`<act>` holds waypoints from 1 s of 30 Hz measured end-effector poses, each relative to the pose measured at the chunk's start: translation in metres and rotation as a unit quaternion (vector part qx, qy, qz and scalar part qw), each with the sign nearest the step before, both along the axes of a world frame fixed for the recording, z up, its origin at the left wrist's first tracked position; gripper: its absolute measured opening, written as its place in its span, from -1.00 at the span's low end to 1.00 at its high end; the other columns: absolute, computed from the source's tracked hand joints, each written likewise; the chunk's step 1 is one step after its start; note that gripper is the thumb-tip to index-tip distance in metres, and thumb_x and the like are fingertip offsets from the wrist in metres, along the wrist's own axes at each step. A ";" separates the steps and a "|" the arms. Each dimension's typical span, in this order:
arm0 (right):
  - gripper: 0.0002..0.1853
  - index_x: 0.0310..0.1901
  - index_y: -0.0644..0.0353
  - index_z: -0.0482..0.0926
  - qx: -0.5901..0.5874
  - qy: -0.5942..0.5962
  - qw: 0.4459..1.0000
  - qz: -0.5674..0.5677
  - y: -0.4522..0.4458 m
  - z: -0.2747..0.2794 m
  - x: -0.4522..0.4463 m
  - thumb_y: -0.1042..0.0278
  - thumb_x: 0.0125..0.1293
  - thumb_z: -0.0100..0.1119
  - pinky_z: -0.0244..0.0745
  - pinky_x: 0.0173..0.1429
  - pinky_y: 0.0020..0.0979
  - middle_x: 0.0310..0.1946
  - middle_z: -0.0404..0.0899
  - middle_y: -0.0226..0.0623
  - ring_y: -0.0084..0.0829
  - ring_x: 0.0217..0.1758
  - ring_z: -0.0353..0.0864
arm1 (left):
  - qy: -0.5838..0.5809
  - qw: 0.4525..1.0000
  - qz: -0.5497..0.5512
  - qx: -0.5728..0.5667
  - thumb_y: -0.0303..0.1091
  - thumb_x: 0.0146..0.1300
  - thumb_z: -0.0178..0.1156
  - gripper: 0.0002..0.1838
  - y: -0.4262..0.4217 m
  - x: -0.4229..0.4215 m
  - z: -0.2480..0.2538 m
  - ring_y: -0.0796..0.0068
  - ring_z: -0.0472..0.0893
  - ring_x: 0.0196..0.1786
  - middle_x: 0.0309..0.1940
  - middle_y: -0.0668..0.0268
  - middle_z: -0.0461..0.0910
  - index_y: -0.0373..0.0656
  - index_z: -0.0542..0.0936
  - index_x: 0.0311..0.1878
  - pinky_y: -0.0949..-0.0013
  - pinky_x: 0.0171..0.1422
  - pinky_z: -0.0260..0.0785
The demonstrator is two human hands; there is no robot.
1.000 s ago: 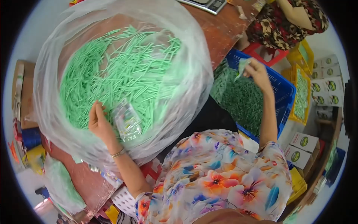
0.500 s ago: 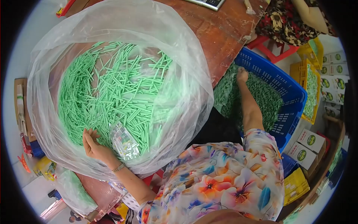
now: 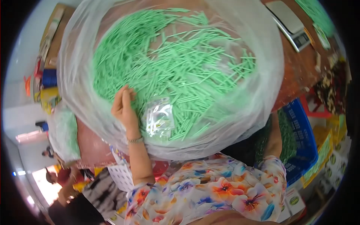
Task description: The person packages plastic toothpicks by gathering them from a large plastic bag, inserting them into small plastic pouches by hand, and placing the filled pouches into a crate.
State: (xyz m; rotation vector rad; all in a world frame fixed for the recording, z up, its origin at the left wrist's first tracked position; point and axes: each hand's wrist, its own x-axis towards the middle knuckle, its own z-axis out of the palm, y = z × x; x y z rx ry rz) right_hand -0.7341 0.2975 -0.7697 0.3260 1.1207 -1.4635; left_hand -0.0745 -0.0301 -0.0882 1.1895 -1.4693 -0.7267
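My left hand hovers over or rests on the near left part of a loose pile of thin green sticks. Its fingers are curled and pressed together; whether sticks are between them I cannot make out. The pile lies inside a large, wide-open clear plastic bag. Just right of my left hand, a small clear packet with a shiny silver surface lies on the sticks. My right forearm reaches down beside a blue basket, and the bag's edge hides the hand.
Green pieces fill part of the basket. A scale stands on the reddish table at upper right. A filled plastic bag sits at the left. Another person is at the right; other people are at lower left.
The view has swung right and shifted, so the bag sits further right and higher. My left hand's fingers are drawn closer together. My right hand, earlier visible in the basket, is now hidden.
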 end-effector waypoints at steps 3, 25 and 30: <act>-0.60 0.13 0.23 0.54 0.096 0.286 0.951 -0.072 -0.068 0.043 0.021 0.15 0.51 -0.16 0.52 0.10 -0.29 -0.01 0.65 -0.21 -0.23 -0.06 0.65 | 0.022 1.000 -0.008 0.014 -0.52 0.37 0.17 -0.81 0.001 -0.003 0.000 0.54 0.64 -0.26 -0.27 0.25 0.69 -0.35 0.66 -0.03 0.51 -0.15 0.46; -0.86 -0.30 0.19 0.67 -0.250 0.919 0.242 0.185 -0.441 0.714 0.392 0.33 0.19 0.21 0.46 -0.06 -0.14 -0.27 0.57 -0.18 -0.14 -0.12 0.57 | -0.121 0.978 -0.061 -0.159 -0.48 0.20 0.27 -0.92 -0.007 -0.018 -0.016 0.10 0.61 -0.24 -0.32 0.13 0.67 -0.26 0.67 -0.26 0.16 -0.10 0.42; -0.85 -0.40 0.21 0.68 -0.203 0.946 0.195 0.162 -0.505 0.710 0.414 0.31 0.12 0.25 0.47 -0.03 -0.06 -0.21 0.60 -0.10 -0.09 -0.04 0.57 | -0.129 0.975 -0.062 -0.170 -0.45 0.18 0.27 -0.94 -0.008 -0.019 -0.019 0.12 0.61 -0.24 -0.33 0.19 0.66 -0.21 0.66 -0.29 0.16 -0.12 0.38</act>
